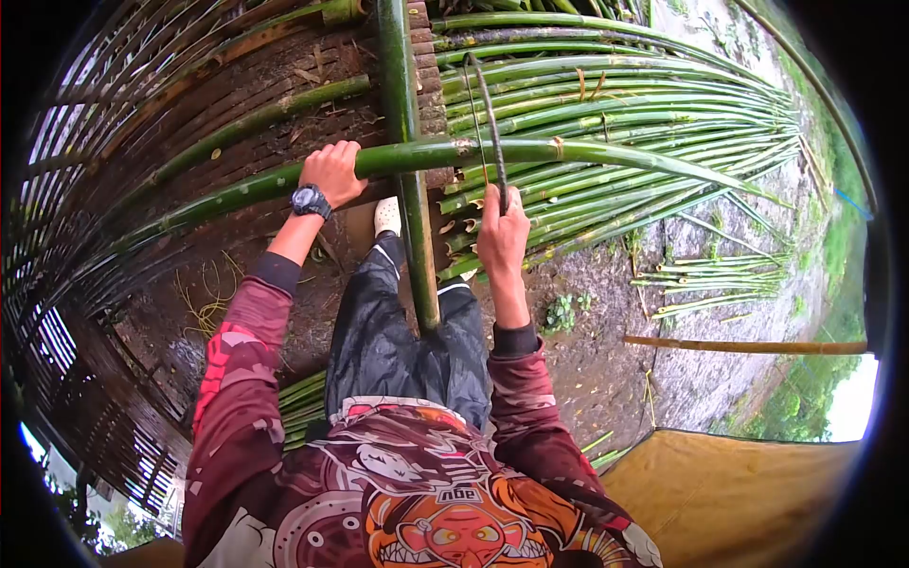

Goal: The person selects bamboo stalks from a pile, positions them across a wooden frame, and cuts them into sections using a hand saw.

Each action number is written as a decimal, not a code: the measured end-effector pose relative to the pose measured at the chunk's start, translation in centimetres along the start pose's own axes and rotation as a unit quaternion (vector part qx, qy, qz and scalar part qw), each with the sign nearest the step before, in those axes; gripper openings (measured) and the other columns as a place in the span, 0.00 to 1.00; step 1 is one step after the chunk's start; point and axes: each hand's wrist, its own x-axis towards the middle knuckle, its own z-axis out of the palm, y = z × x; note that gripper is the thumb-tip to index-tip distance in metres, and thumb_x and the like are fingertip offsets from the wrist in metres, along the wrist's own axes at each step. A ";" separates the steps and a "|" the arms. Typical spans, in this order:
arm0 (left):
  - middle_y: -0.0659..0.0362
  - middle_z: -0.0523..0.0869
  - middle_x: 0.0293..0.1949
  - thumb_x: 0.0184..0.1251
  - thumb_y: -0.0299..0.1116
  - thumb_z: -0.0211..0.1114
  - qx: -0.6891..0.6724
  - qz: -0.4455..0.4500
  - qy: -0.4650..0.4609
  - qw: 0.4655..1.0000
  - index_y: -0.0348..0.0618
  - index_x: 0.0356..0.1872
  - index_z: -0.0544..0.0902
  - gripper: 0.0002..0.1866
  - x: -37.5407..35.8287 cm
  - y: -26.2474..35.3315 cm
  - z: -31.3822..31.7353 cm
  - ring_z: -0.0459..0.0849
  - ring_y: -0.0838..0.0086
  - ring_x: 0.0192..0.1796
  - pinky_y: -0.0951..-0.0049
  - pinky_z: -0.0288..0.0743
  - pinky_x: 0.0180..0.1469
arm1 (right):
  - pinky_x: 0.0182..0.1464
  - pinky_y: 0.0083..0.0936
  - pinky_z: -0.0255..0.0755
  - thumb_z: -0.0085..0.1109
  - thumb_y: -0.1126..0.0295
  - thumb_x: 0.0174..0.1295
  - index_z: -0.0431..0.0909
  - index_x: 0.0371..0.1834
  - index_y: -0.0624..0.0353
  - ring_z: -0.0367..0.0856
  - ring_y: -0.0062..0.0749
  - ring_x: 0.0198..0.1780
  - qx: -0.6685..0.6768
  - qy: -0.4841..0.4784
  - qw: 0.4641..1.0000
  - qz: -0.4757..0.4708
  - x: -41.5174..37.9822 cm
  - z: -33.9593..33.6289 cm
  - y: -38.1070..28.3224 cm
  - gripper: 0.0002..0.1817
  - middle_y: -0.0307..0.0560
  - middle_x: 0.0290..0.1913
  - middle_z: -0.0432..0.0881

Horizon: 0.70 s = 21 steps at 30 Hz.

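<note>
Green pole (426, 155) lies open between left hand (333, 174) and saw (490, 106) in right hand (503, 230).

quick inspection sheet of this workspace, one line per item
surface: dark, wet-looking ground
job's things: long green pole lying across a thicker pole; bow saw at the long pole, cut depth unclear
clutter: large stack of green poles, smaller pile
hands: left grips the long pole, right holds the saw
cables: none identifiable; small blue strip unclear
surroundings: tan sheet, greenery
</note>
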 end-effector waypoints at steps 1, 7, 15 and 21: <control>0.57 0.87 0.45 0.49 0.42 0.78 -0.019 -0.005 -0.058 0.998 0.48 0.45 0.81 0.22 0.1 -0.1 -0.1 0.88 0.57 0.50 0.55 0.83 0.50 | 0.33 0.43 0.69 0.53 0.59 0.79 0.73 0.36 0.63 0.76 0.51 0.27 0.015 0.014 1.000 -0.007 -0.1 -0.1 0.5 0.18 0.58 0.25 0.77; 0.44 0.91 0.39 0.53 0.50 0.71 -0.013 0.028 -0.167 0.985 0.41 0.44 0.79 0.25 3.1 -0.8 -2.3 0.91 0.48 0.43 0.52 0.85 0.47 | 0.32 0.38 0.66 0.52 0.60 0.80 0.73 0.35 0.63 0.70 0.38 0.27 0.040 0.050 0.995 -0.074 0.6 1.5 1.9 0.18 0.51 0.24 0.72; 0.44 0.90 0.40 0.53 0.51 0.71 -0.004 0.011 -0.204 0.979 0.44 0.48 0.78 0.27 3.4 -0.9 -1.8 0.89 0.46 0.44 0.48 0.83 0.49 | 0.36 0.47 0.70 0.50 0.61 0.79 0.75 0.39 0.65 0.78 0.62 0.35 -0.027 -0.048 0.998 0.044 -5.8 -6.7 -3.3 0.16 0.66 0.34 0.77; 0.45 0.90 0.41 0.52 0.50 0.72 -0.012 0.026 -0.198 0.980 0.44 0.47 0.79 0.26 3.3 -0.8 -1.8 0.89 0.46 0.44 0.48 0.83 0.49 | 0.40 0.49 0.72 0.52 0.59 0.77 0.76 0.38 0.66 0.78 0.68 0.37 -0.132 -0.001 0.986 -0.102 0.2 -3.3 -0.7 0.18 0.69 0.33 0.79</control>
